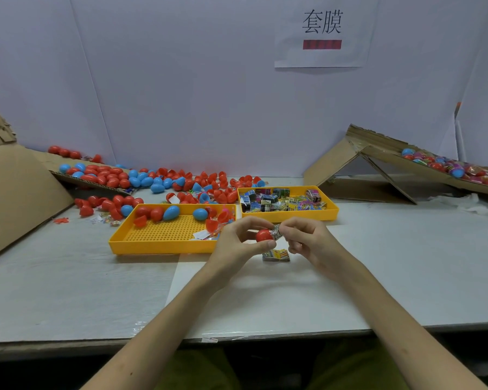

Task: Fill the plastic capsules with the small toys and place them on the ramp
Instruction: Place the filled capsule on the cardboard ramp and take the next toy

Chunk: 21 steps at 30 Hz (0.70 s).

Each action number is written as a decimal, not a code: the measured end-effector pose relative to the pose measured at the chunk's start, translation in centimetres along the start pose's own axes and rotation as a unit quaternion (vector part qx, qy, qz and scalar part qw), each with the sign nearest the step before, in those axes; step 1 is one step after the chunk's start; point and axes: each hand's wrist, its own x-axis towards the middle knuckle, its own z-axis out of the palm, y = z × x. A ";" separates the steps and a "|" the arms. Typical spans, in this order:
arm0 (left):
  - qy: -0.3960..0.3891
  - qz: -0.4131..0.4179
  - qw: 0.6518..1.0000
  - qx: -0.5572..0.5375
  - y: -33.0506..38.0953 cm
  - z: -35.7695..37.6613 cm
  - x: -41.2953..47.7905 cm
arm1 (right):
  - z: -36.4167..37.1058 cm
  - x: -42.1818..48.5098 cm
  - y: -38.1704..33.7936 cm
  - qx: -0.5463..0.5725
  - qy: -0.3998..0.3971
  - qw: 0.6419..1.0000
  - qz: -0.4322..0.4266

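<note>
Head view: left hand (234, 243) grips a red capsule (263, 235) between thumb and fingers, and right hand (307, 237) pinches a printed toy packet (276, 229) against it. Best hold the capsule steady and feed the packet in squarely. The ramp (383, 147) stands well off right.

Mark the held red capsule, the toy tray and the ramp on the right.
red capsule (263, 235): head view, its rounded shell.
toy tray (321, 215): head view, its front wall.
ramp (383, 153): head view, bare cardboard near its top.
</note>
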 end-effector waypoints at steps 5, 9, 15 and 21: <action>0.015 0.025 0.998 0.056 0.0 0.1 0.0 | 0.0 0.0 -0.1 -0.002 -0.008 1.000 0.020; 0.040 0.045 0.994 0.096 0.0 0.1 0.0 | -0.1 0.1 -0.1 0.019 -0.007 0.999 0.037; 0.040 0.060 0.989 0.128 0.0 0.2 -0.1 | 0.0 0.0 0.0 0.007 -0.031 0.998 0.051; 0.041 0.064 0.987 0.145 0.2 0.3 -0.2 | 0.0 0.1 0.1 0.001 -0.028 0.998 0.055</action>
